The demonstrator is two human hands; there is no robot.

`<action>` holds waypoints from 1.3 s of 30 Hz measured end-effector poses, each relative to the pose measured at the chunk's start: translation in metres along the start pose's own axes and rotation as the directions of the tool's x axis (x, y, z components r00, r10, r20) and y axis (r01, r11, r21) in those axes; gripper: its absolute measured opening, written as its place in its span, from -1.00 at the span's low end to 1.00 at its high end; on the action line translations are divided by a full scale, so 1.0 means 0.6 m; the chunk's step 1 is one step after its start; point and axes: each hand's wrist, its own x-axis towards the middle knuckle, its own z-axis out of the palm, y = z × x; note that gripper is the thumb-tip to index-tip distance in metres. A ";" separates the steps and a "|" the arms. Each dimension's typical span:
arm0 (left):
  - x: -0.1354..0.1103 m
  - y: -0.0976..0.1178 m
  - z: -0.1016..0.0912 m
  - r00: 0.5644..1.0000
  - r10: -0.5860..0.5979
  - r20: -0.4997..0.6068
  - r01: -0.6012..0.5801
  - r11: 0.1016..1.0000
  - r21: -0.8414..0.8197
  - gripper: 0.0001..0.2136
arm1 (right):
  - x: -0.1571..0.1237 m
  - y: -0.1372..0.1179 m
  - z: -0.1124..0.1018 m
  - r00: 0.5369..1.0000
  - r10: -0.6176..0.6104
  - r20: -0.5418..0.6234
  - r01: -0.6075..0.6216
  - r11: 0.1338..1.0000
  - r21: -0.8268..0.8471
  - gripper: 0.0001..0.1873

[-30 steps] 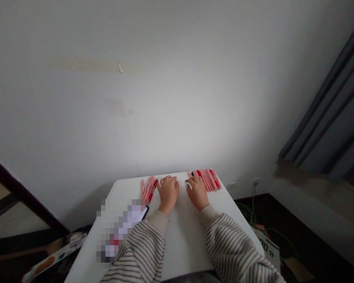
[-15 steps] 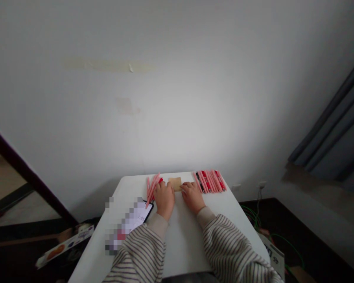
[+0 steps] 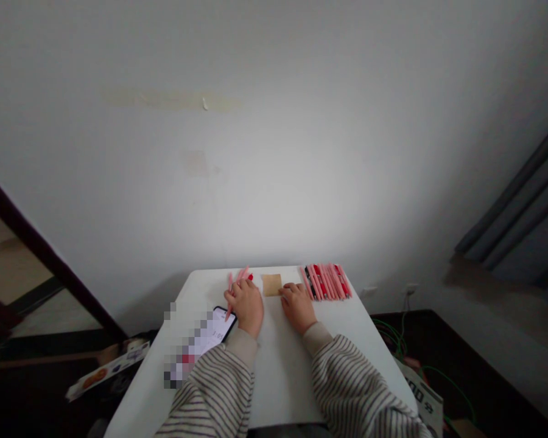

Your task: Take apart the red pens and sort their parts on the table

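My left hand (image 3: 246, 306) reaches over a loose bunch of pink pens (image 3: 243, 273) on the left of the table. Its fingers are bent but apart over the pens; a red tip peeks out above them. The fingertips are partly hidden. My right hand (image 3: 298, 306) has its fingers closed at the right edge of a small square of brown paper (image 3: 272, 285), which lies flat between my hands. Right of that hand, several pink pens (image 3: 327, 282) with red and black parts lie side by side in a row.
A phone (image 3: 210, 334) with a lit screen lies at the left, partly pixelated, one pen reaching over its top corner. The white table (image 3: 283, 383) stands against a bare wall (image 3: 301, 182). Boxes and green cables (image 3: 393, 331) are on the floor around it.
My left hand has come off the paper's left side and moved left over the loose pens. My right hand stays at the paper's right edge. The view has shifted slightly.
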 end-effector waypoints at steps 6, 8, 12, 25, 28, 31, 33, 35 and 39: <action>0.000 -0.003 0.009 1.000 -0.005 -0.018 0.005 1.000 -0.007 -0.66 | 0.000 0.001 0.002 1.000 0.003 0.009 -0.003 1.000 0.008 -0.70; -0.001 -0.005 0.012 1.000 0.006 -0.031 -0.006 1.000 -0.011 -0.65 | 0.001 0.001 0.004 1.000 0.005 0.014 -0.006 1.000 0.013 -0.70; -0.003 -0.009 0.014 0.999 0.022 -0.034 -0.023 0.999 -0.030 -0.64 | 0.000 0.002 0.009 1.000 0.006 0.001 -0.006 1.000 0.025 -0.70; -0.001 -0.012 0.017 0.997 0.046 -0.063 -0.052 0.994 -0.098 -0.65 | 0.000 0.010 0.018 0.999 -0.019 -0.046 0.021 0.999 0.040 -0.73; -0.001 -0.011 0.018 0.996 0.047 -0.071 -0.055 0.991 -0.121 -0.66 | 0.000 0.014 0.019 0.998 -0.034 -0.056 0.036 0.999 0.040 -0.73; -0.002 -0.009 0.018 0.995 0.071 -0.064 -0.081 0.984 -0.160 -0.68 | 0.001 0.017 0.019 0.997 -0.044 -0.067 0.046 0.998 0.040 -0.74; -0.002 -0.007 0.019 0.994 0.095 -0.049 -0.103 0.975 -0.198 -0.69 | 0.002 0.019 0.018 0.996 -0.049 -0.073 0.053 0.997 0.051 -0.74; -0.003 -0.004 0.020 0.993 0.113 -0.028 -0.117 0.962 -0.246 -0.68 | 0.004 0.021 0.017 0.995 -0.054 -0.082 0.059 0.996 0.068 -0.73; -0.005 0.002 0.022 0.988 0.156 -0.008 -0.150 0.932 -0.331 -0.69 | 0.007 0.027 0.016 0.990 -0.042 -0.137 0.055 0.995 0.088 -0.67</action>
